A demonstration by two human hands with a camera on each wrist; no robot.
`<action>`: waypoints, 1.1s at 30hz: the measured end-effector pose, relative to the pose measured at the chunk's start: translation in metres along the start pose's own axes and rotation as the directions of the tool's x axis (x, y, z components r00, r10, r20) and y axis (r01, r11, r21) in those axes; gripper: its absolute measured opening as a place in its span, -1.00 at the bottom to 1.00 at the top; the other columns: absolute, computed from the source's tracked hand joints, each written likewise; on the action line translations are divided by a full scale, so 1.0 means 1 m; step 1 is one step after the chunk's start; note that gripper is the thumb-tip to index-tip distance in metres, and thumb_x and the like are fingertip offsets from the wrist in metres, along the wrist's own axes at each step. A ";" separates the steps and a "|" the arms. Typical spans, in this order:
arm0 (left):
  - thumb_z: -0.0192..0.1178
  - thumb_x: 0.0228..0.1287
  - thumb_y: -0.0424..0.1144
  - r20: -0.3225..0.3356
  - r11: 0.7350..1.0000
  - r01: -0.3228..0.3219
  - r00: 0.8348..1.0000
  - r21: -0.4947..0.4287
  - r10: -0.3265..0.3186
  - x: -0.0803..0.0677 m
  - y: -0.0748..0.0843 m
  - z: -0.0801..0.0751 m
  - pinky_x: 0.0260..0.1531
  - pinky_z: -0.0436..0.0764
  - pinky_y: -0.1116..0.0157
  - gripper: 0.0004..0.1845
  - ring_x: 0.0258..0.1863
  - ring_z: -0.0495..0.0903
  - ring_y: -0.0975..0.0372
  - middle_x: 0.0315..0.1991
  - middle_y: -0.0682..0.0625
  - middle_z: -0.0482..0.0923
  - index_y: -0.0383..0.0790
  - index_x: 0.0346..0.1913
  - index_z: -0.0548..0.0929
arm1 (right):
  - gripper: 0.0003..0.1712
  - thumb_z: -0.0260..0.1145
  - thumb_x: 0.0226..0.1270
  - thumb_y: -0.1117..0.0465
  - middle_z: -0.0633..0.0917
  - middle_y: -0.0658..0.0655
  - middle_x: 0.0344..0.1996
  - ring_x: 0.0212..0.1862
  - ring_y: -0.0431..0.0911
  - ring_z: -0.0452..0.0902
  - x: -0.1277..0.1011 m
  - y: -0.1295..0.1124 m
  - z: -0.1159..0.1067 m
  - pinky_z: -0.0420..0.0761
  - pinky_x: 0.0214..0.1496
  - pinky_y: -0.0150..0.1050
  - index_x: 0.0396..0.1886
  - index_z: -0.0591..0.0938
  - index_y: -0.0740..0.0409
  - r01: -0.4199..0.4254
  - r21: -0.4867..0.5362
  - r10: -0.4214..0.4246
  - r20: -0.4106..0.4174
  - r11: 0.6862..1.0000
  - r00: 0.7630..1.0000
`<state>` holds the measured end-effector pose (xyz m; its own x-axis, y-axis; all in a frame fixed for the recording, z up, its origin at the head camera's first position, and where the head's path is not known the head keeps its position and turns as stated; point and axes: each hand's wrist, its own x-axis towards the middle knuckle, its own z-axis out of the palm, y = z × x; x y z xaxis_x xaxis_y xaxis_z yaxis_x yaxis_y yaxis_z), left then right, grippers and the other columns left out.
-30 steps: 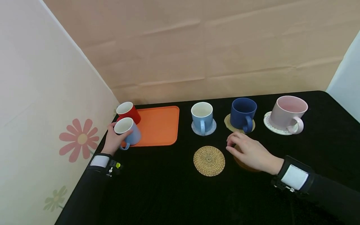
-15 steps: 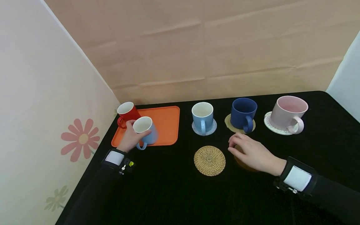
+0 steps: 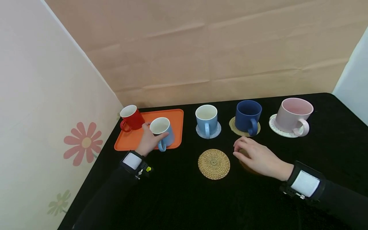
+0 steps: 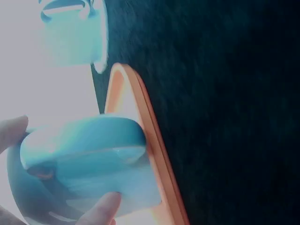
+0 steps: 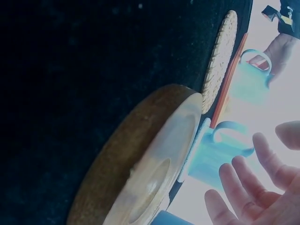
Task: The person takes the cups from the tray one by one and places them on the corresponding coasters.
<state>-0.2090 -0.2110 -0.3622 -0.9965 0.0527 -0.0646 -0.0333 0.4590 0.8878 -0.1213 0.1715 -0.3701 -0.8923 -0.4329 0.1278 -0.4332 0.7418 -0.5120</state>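
My left hand holds a light blue mug at the front right part of the orange tray. Thumb and fingers lie on opposite sides of it, and its handle points toward me. In the left wrist view the mug looks close to the tray's rim; whether its base touches cannot be told. A red mug sits at the tray's left. Over a round wooden coaster hovers my right hand, fingers loosely bent and holding nothing. From the head, that hand hides most of the coaster.
A second light blue mug stands on a white coaster. To its right are a dark blue mug on a tan coaster and a pink mug on a white one. A woven coaster lies in front. A wall borders the left.
My left hand has carried the light blue mug rightward, from the tray's left side to its front right. The red mug is less covered now. My right hand has hardly moved.
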 end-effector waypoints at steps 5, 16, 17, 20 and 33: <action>0.30 0.26 -0.31 0.019 0.998 -0.027 0.999 -0.065 0.028 -0.002 0.002 0.006 0.29 0.27 0.00 -0.16 0.27 0.30 -0.12 0.30 -0.35 0.20 -0.31 0.32 -0.12 | -0.95 0.32 0.34 0.16 0.56 0.02 -0.12 -0.15 -0.09 0.57 -0.001 0.000 -0.001 0.61 -0.24 -0.17 -0.26 0.59 -0.06 -0.004 -0.003 0.004 0.000 1.000 1.000; 0.28 0.30 -0.19 0.040 1.000 -0.027 0.999 -0.008 0.027 -0.005 0.006 0.013 0.24 0.33 -0.03 -0.18 0.26 0.28 -0.15 0.30 -0.37 0.18 -0.29 0.33 -0.09 | -0.92 0.29 0.36 0.10 0.55 0.02 -0.13 -0.20 -0.16 0.54 0.006 -0.005 0.004 0.55 -0.30 -0.30 -0.26 0.59 -0.02 0.019 -0.007 -0.018 0.014 1.000 1.000; 0.28 0.30 -0.19 0.045 1.000 -0.025 0.999 -0.002 0.025 -0.005 0.005 0.011 0.23 0.34 -0.03 -0.18 0.25 0.28 -0.15 0.29 -0.37 0.18 -0.29 0.34 -0.10 | -0.92 0.29 0.36 0.11 0.55 0.02 -0.12 -0.19 -0.15 0.54 0.007 -0.006 0.005 0.56 -0.30 -0.30 -0.25 0.59 -0.01 0.026 -0.002 -0.026 0.019 1.000 0.999; 0.26 0.31 -0.05 0.072 0.997 -0.037 0.997 0.064 0.033 -0.007 0.000 0.000 0.23 0.32 -0.05 -0.15 0.27 0.24 -0.15 0.30 -0.35 0.14 -0.26 0.38 -0.09 | -0.95 0.28 0.37 0.16 0.54 0.01 -0.11 -0.19 -0.18 0.52 0.011 -0.011 0.006 0.57 -0.27 -0.31 -0.22 0.59 -0.01 0.049 0.019 -0.050 0.032 0.999 0.998; 0.32 0.24 -0.13 0.367 0.780 -0.319 0.922 0.538 0.124 -0.005 -0.048 -0.048 -0.06 0.55 0.03 -0.60 -0.08 0.51 0.02 -0.06 -0.16 0.52 -0.26 0.05 0.53 | -0.91 0.22 0.43 0.15 0.54 -0.04 -0.20 -0.14 -0.18 0.52 0.059 -0.051 0.021 0.56 -0.11 -0.21 -0.14 0.54 0.02 0.055 0.212 -0.076 0.091 0.976 0.993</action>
<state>-0.2058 -0.2753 -0.3825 -0.8950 0.4306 -0.1167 0.3327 0.8185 0.4684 -0.1488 0.0975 -0.3547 -0.8414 -0.5332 0.0884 -0.4452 0.5910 -0.6727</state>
